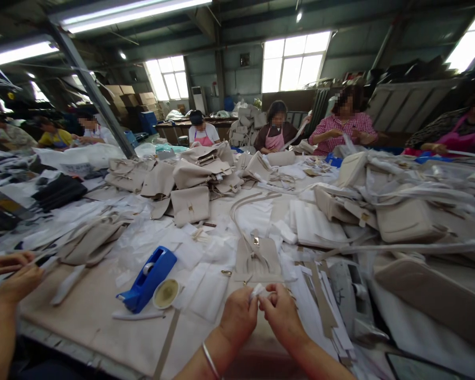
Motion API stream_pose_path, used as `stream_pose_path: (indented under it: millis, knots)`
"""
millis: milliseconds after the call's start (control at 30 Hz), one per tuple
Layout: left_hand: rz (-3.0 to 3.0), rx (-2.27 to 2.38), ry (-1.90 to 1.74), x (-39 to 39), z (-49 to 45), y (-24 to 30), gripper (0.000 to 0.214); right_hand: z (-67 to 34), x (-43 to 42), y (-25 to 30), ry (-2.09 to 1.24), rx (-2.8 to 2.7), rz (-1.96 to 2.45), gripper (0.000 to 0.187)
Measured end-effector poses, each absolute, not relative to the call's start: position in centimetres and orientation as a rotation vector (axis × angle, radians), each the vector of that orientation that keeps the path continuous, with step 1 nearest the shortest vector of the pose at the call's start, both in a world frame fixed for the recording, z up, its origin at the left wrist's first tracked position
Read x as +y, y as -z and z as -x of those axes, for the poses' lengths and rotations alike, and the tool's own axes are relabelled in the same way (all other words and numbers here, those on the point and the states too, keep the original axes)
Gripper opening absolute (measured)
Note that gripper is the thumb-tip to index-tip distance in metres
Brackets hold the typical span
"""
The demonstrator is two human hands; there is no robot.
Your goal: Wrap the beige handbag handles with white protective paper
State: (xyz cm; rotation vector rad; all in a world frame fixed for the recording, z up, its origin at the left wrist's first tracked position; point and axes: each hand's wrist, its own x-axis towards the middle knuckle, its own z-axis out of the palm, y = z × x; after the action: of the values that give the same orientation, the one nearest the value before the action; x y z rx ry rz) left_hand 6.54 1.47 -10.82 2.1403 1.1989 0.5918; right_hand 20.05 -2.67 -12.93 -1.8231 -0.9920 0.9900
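at the near edge of the cluttered worktable [98, 332], the person's left hand [239, 315] and right hand [279, 314] meet almost fingertip to fingertip; each pinches a small piece of white wrapping [257, 290] between thumb and fingers, though whether anything lies inside it is too small to tell; the piece sits just this side of a beige flap bag [257, 270], which lies flat with its metal clasp [256, 240] showing and seemingly bare; a long beige strap [233, 212] curves away beyond the bag, and whether the two are joined cannot be told; the wrapping looks bunched and not smoothed, so the work on this piece seems unfinished; the bags at the right [409, 221] lie partly among clear and white covering, apparently further along, while the central heap of bags [198, 174] is mostly uncovered, so much seems left; white foam sheets [208, 287] and a blue tape dispenser [155, 274] lie left of the hands, a grey tape dispenser [348, 295] to the right; at the far left, a co-worker's hands [21, 282] hold something thin.
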Motion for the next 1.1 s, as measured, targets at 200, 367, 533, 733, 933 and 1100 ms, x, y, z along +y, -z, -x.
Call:
stream_pose_path:
  millis: [200, 367, 533, 733, 933, 1100]
  knots:
    - [-1.508, 0.954, -0.517, 2.0, -5.6, 9.2, 0.035, -19.8, -1.5, 12.6, -1.2, -0.955, 1.674, 0.024]
    - [-1.279, 0.866, -0.61, 2.0, -5.0, 8.9, 0.041, -19.4, -0.7, 11.9, -1.283, -0.986, 1.675, 0.036]
    - [-1.041, 0.749, -0.64, 2.2, -4.6, 10.5, 0.049, -19.2, -0.3, 12.9, -1.378, -1.006, 1.37, 0.054]
    - [-0.907, 0.616, -0.595, 2.9, -3.9, 12.4, 0.058, -20.7, 0.6, 12.5, -1.289, -1.377, 1.221, 0.055]
    - [-0.756, 0.531, -0.57, 2.7, -4.3, 13.5, 0.061, -20.9, 1.2, 12.1, -1.449, -1.344, 1.043, 0.064]
    - [-0.479, 0.538, -0.474, 1.7, -5.0, 13.3, 0.047, -20.3, 1.0, 13.0, -1.668, -1.044, 0.951, 0.065]
